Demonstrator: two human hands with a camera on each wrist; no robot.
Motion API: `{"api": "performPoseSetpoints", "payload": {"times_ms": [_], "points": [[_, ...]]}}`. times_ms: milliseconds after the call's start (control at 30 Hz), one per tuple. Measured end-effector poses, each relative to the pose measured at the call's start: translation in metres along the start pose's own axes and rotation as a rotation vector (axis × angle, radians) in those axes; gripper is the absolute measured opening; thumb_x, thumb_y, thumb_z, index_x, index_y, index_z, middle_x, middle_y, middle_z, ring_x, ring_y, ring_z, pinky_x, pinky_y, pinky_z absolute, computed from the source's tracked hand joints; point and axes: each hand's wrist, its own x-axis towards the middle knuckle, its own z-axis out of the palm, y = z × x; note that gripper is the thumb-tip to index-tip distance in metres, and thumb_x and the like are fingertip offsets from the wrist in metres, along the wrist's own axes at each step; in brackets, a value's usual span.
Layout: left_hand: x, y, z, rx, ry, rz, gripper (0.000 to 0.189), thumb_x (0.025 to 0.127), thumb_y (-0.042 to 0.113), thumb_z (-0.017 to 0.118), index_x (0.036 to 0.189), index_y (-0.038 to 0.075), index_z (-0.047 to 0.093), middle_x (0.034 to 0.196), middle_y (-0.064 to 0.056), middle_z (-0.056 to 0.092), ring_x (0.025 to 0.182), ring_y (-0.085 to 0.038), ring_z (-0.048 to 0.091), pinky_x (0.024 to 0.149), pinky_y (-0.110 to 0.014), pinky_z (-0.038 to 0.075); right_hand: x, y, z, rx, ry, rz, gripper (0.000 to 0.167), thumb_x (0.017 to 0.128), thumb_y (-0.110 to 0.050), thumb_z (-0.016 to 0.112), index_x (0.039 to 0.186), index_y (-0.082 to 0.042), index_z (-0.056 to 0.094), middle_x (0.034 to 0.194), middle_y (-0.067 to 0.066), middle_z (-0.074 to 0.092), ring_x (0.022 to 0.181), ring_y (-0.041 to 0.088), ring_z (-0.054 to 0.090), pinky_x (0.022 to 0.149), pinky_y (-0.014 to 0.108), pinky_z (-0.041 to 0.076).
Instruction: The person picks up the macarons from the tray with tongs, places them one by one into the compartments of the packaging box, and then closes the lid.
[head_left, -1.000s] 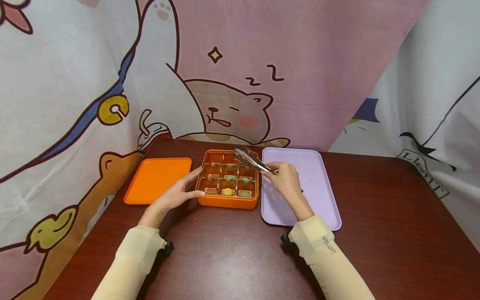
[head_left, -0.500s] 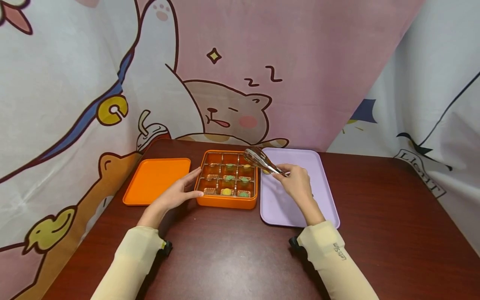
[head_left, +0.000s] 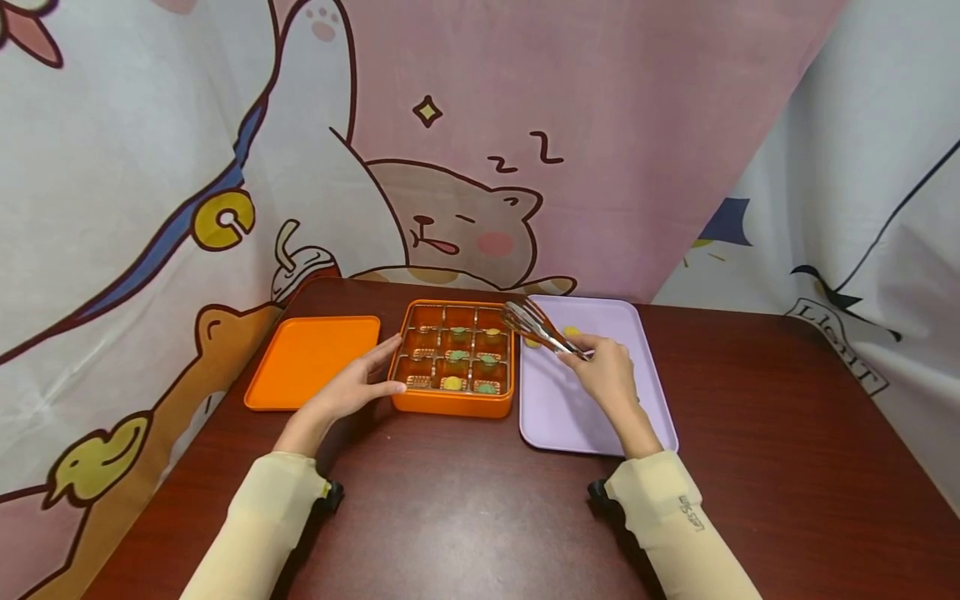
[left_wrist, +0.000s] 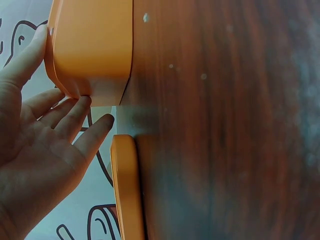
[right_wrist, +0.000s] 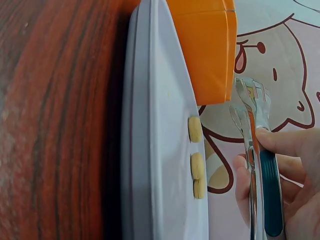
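Note:
My left hand [head_left: 351, 387] rests against the left side of an orange box [head_left: 453, 406], thumb at its front corner, fingers straight. The left wrist view shows the fingertips right at the box wall [left_wrist: 92, 45]. The box has a clear divider; small green pieces and a yellow piece [head_left: 452, 383] sit in some compartments, another yellow piece [head_left: 492, 332] at the right. My right hand [head_left: 606, 375] grips metal tongs [head_left: 542, 331] with a dark green handle [right_wrist: 271, 192]. Their ends, slightly apart, hang near the box's right edge. Three yellow biscuit-like pieces [right_wrist: 196, 165] lie on the purple tray [head_left: 577, 417].
An orange lid [head_left: 311, 362] lies flat left of the box. The tray stands close along the box's right side. All rest on a dark wooden table [head_left: 450, 500], with a cartoon-printed curtain [head_left: 637, 125] behind.
The right hand has drawn the tongs rightward, from over the box's back right to its edge and the tray, uncovering a yellow piece in a right compartment. The left hand stays put.

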Motion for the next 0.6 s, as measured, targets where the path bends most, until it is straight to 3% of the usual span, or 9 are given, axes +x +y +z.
{"api": "performPoseSetpoints", "payload": {"times_ms": [600], "points": [[0.0,0.0,0.0,0.004,-0.003,0.014,0.081,0.096,0.018,0.066,0.16,0.007,0.018,0.169,-0.014,0.011,0.153,-0.042,0.017,0.12,-0.063,0.019,-0.003,0.014,-0.004,-0.013,0.014,0.025,0.036,0.088,-0.027,0.075,0.12,-0.01,0.074,0.109,0.013,0.076,0.09,0.033,0.067,0.073,0.048,0.048]]}}
